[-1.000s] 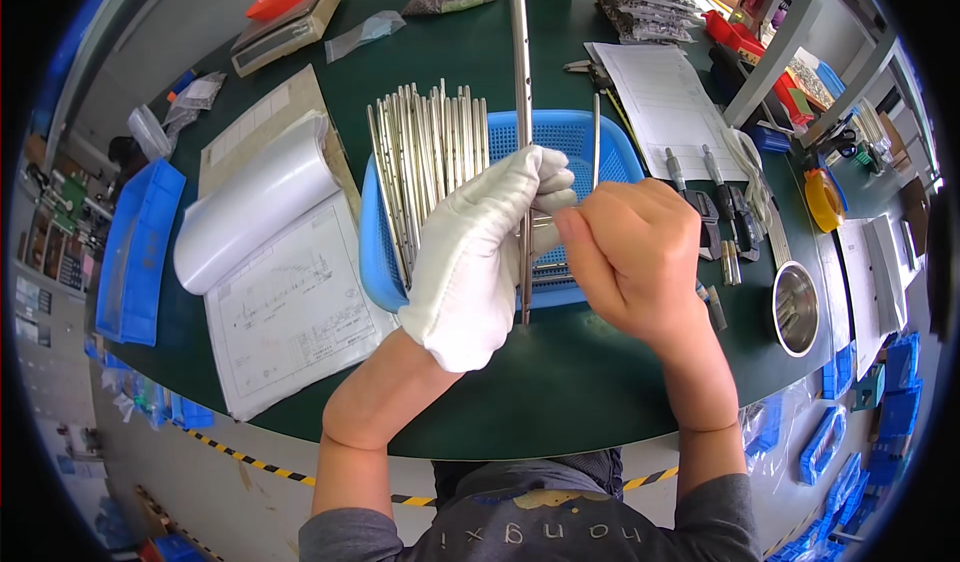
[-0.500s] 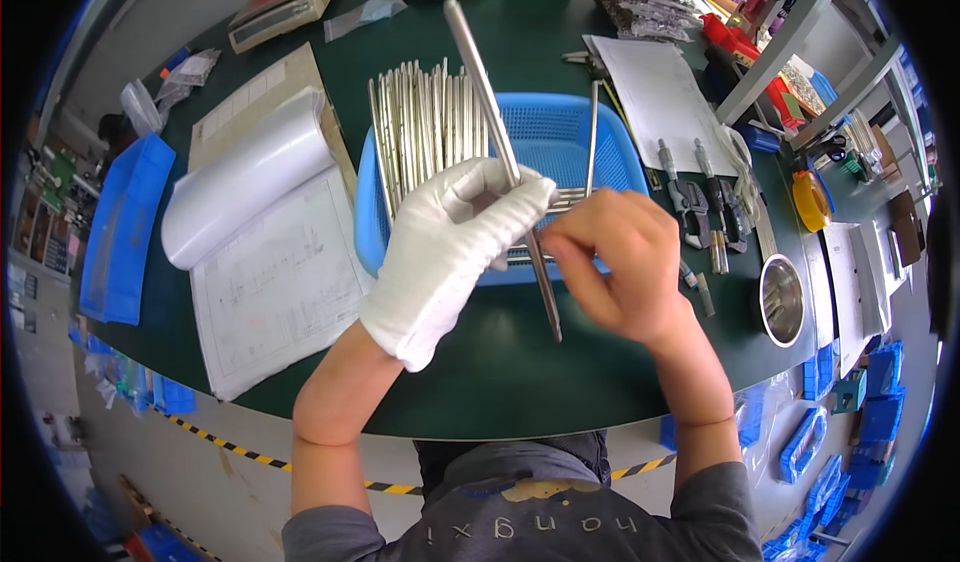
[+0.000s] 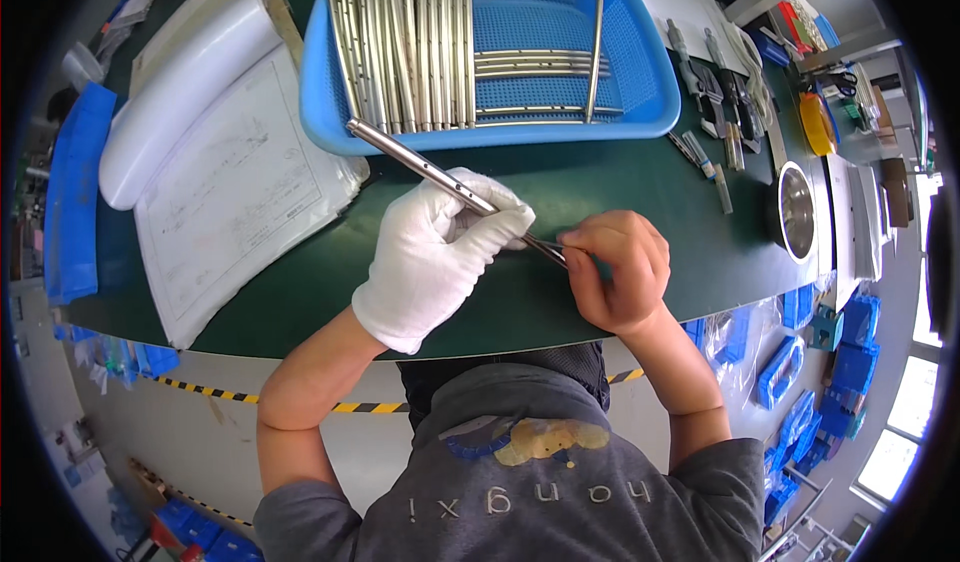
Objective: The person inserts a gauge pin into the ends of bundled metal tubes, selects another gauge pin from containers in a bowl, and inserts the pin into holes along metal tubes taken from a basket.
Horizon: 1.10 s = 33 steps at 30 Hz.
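My left hand (image 3: 425, 262), in a white glove, grips a slim metal tube (image 3: 410, 162) with small holes along its side. The tube slants from upper left down to the right. At its lower end my bare right hand (image 3: 622, 272) is closed in a pinch. A thin dark sliver shows at those fingertips, too small to name. Just beyond stands a blue plastic basket (image 3: 500, 140) holding a dense row of similar tubes (image 3: 420, 52). Several more tubes (image 3: 540, 65) lie crosswise in it, and one tube (image 3: 596, 42) leans along its right side.
Paper drawings (image 3: 240, 182) with a curled sheet lie on the green table (image 3: 290, 307) at left, beside a blue tray (image 3: 72, 192). To the right are micrometers (image 3: 705, 87), a marker (image 3: 722, 190) and a steel bowl (image 3: 795, 212). Blue bins (image 3: 855, 357) stand beyond the table's right edge.
The view has shifted, so the basket sits higher in it. The tube has tipped from steep to a flatter slant, nearer the table's front edge. My right fingertips remain by its lower part.
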Each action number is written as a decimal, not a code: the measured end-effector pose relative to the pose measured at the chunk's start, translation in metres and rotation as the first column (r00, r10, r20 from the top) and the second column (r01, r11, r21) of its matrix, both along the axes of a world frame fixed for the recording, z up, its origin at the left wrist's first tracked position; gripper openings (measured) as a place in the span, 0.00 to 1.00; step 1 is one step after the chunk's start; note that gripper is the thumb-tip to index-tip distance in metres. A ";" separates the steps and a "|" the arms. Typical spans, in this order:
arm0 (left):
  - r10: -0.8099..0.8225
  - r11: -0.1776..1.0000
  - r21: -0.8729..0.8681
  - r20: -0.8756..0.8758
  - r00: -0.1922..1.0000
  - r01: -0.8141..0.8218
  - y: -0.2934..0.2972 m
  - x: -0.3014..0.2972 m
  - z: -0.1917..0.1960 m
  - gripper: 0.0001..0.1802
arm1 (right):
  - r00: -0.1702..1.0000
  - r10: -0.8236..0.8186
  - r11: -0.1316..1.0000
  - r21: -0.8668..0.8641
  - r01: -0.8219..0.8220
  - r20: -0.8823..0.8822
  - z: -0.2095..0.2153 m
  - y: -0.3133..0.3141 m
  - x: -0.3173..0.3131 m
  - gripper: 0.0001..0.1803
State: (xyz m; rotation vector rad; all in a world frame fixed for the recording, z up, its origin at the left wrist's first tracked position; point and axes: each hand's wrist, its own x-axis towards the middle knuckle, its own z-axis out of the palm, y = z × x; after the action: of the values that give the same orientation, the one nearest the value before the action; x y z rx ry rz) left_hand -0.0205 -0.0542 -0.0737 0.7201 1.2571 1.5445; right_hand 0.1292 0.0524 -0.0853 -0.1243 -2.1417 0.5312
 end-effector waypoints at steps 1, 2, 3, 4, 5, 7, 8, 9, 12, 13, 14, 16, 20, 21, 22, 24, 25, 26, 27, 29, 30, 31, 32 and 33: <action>0.011 1.000 0.018 -0.033 0.999 -0.010 0.000 0.002 -0.002 0.05 | 1.000 -0.013 0.999 0.053 0.013 -0.005 0.000 -0.002 0.002 0.11; 0.024 0.999 0.037 -0.067 0.997 -0.021 -0.001 0.004 -0.003 0.05 | 1.000 -0.024 0.994 0.107 0.025 -0.012 -0.001 -0.004 0.003 0.11; 0.014 0.999 0.038 -0.058 0.998 -0.012 0.000 0.004 -0.004 0.05 | 0.999 -0.033 0.994 0.109 0.033 -0.003 0.000 -0.005 0.004 0.11; 0.017 1.000 -0.001 -0.032 0.999 -0.017 0.001 0.003 -0.003 0.05 | 0.999 -0.027 0.999 0.046 0.029 -0.046 0.000 -0.005 0.004 0.11; 0.022 0.999 -0.039 -0.007 1.000 -0.022 0.001 0.002 -0.003 0.05 | 0.996 -0.022 1.000 -0.016 0.020 -0.090 0.001 -0.005 0.004 0.11; 0.092 0.996 0.005 0.081 0.992 -0.093 0.001 0.000 -0.003 0.05 | 0.997 -0.012 1.000 -0.014 0.011 -0.071 0.001 -0.004 0.007 0.11; 0.087 0.996 -0.028 0.092 0.992 -0.085 0.000 -0.004 0.000 0.05 | 0.998 0.001 1.000 -0.014 -0.002 -0.060 0.001 -0.004 0.009 0.11; 0.081 0.995 -0.062 0.101 0.992 -0.075 0.002 -0.006 0.001 0.05 | 0.998 0.000 1.000 -0.013 -0.001 -0.056 -0.002 -0.003 0.012 0.11; 0.076 0.993 -0.091 0.088 0.993 -0.068 0.004 -0.009 -0.001 0.06 | 0.999 -0.040 0.998 -0.057 0.041 0.023 -0.007 -0.003 0.019 0.10; 0.076 0.993 -0.094 0.090 0.993 -0.067 0.004 -0.009 -0.002 0.06 | 0.998 -0.046 0.997 -0.065 0.049 0.051 -0.006 -0.003 0.019 0.10; 0.082 0.994 -0.085 0.092 0.992 -0.074 0.005 -0.009 -0.004 0.06 | 0.995 -0.052 0.996 -0.074 0.058 0.079 -0.007 -0.003 0.020 0.10; 0.086 0.994 -0.079 0.090 0.992 -0.079 0.005 -0.010 -0.005 0.06 | 0.996 -0.042 0.995 -0.088 0.050 0.083 -0.007 -0.002 0.018 0.10; 0.098 0.991 -0.095 0.060 0.993 -0.092 0.005 -0.010 -0.004 0.06 | 0.993 -0.021 0.998 -0.058 0.028 0.114 -0.010 0.000 0.013 0.10; 0.103 0.990 -0.103 0.047 0.994 -0.098 0.005 -0.010 -0.005 0.06 | 0.993 -0.024 0.998 -0.060 0.031 0.113 -0.010 0.000 0.013 0.10; 0.100 0.990 -0.105 0.045 0.994 -0.094 0.005 -0.010 -0.005 0.06 | 0.996 -0.028 0.997 -0.075 0.035 0.089 -0.009 -0.001 0.013 0.11; 0.092 0.991 -0.103 0.030 0.995 -0.089 0.005 -0.010 -0.005 0.06 | 0.997 -0.034 0.995 -0.091 0.040 0.063 -0.009 -0.001 0.014 0.11; 0.090 0.991 -0.105 0.029 0.996 -0.087 0.005 -0.009 -0.004 0.06 | 0.997 -0.042 0.995 -0.092 0.048 0.072 -0.009 -0.001 0.014 0.11; 0.096 0.990 -0.103 0.023 0.995 -0.093 0.005 -0.009 -0.004 0.07 | 0.995 -0.049 0.994 -0.093 0.056 0.081 -0.010 0.000 0.015 0.11; 0.100 0.990 -0.100 0.019 0.995 -0.097 0.005 -0.009 -0.004 0.07 | 0.995 -0.053 0.994 -0.095 0.060 0.081 -0.009 0.000 0.015 0.11; 0.099 0.989 -0.108 0.015 0.995 -0.097 0.005 -0.009 -0.002 0.07 | 0.994 -0.063 0.996 -0.061 0.068 0.089 -0.008 0.000 0.016 0.11; 0.102 0.988 -0.115 0.013 0.995 -0.100 0.005 -0.008 -0.002 0.07 | 0.994 -0.065 0.995 -0.063 0.071 0.090 -0.006 -0.001 0.016 0.11; 0.100 0.988 -0.118 0.014 0.995 -0.097 0.005 -0.008 -0.003 0.07 | 0.991 -0.049 0.999 -0.010 0.051 0.122 -0.004 -0.002 0.015 0.11; 0.105 0.988 -0.115 0.018 0.994 -0.103 0.005 -0.008 -0.005 0.07 | 0.987 -0.035 0.999 0.043 0.029 0.155 -0.003 -0.003 0.015 0.11; 0.111 0.988 -0.111 0.019 0.994 -0.108 0.005 -0.009 -0.005 0.07 | 0.988 -0.038 0.999 0.043 0.032 0.153 -0.005 -0.003 0.013 0.11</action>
State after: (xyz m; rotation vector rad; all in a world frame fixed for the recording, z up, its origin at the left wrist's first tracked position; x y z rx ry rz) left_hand -0.0291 -0.0490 -0.0782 0.5673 1.3704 1.5541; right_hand 0.1425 0.0491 -0.0899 -0.1848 -2.2945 0.4703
